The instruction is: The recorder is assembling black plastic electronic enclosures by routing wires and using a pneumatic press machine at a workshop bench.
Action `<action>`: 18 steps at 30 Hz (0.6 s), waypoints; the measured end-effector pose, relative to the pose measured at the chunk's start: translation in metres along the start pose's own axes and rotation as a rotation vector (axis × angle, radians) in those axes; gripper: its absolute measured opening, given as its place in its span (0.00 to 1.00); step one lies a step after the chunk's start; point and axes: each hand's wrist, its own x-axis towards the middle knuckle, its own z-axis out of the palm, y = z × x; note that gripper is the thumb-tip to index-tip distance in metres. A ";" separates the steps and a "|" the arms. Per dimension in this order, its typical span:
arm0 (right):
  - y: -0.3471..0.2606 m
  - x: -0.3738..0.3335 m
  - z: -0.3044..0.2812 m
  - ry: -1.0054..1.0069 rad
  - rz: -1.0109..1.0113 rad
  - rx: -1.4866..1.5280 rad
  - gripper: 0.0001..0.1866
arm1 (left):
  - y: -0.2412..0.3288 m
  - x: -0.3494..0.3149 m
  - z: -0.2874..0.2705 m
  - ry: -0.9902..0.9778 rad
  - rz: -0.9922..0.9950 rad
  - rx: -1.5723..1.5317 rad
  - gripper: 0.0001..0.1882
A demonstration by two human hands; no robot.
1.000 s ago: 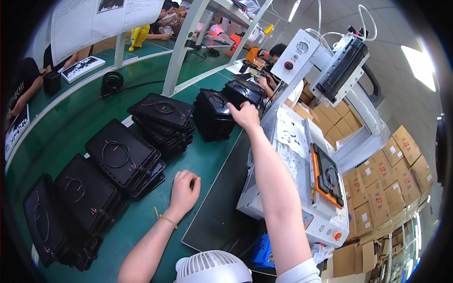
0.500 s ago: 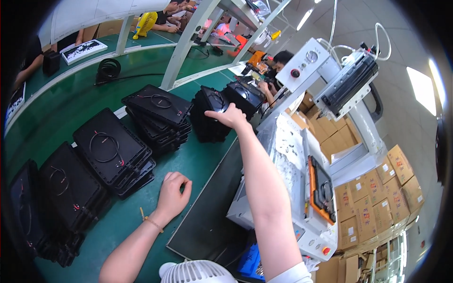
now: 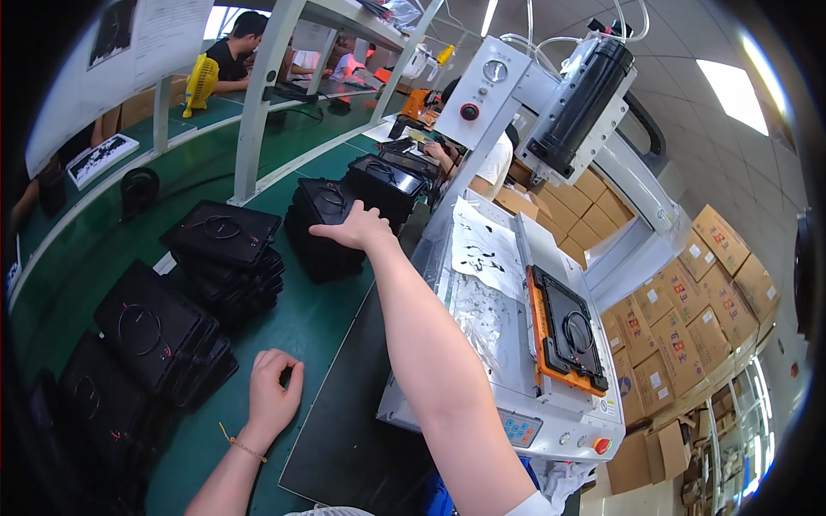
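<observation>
My right hand (image 3: 355, 229) reaches far forward and rests on top of a stack of black tablet cases (image 3: 325, 225), fingers curled over its upper edge. My left hand (image 3: 274, 391) lies loosely curled on the green table (image 3: 284, 331), holding nothing, with a thin band at the wrist. More stacks of black cases sit to the left: one (image 3: 225, 254) mid-table, another (image 3: 159, 340) nearer me. To my right a white machine (image 3: 516, 344) carries an orange-framed fixture (image 3: 566, 331) with a black case in it.
A further stack of black cases (image 3: 389, 182) stands beyond my right hand. A black mat (image 3: 361, 404) lies before the machine. White frame posts (image 3: 258, 103) rise from the table. Other people (image 3: 232, 47) work at the far benches. Cardboard boxes (image 3: 688, 310) pile up on the right.
My right hand has dropped from the farther stack onto the nearer stack of black cases. My head has turned, so everything shifts. The left hand stays on the table.
</observation>
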 end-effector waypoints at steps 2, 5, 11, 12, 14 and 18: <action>0.002 0.000 -0.001 -0.003 0.002 0.012 0.61 | 0.000 0.000 0.000 -0.003 -0.007 -0.001 0.06; 0.002 0.000 0.000 -0.010 0.010 0.023 0.62 | 0.001 0.001 -0.001 -0.020 -0.021 0.004 0.06; 0.002 0.000 0.003 -0.033 0.035 0.041 0.64 | 0.000 0.002 -0.003 -0.027 -0.014 0.028 0.06; 0.004 0.001 0.002 -0.056 0.033 0.036 0.65 | -0.001 0.002 -0.002 -0.020 -0.015 0.026 0.06; 0.005 0.004 0.003 -0.059 0.040 0.049 0.65 | -0.002 0.003 0.002 0.020 0.015 -0.013 0.07; 0.005 0.005 0.004 -0.061 0.036 0.054 0.64 | 0.004 -0.002 -0.002 -0.155 0.057 -0.173 0.19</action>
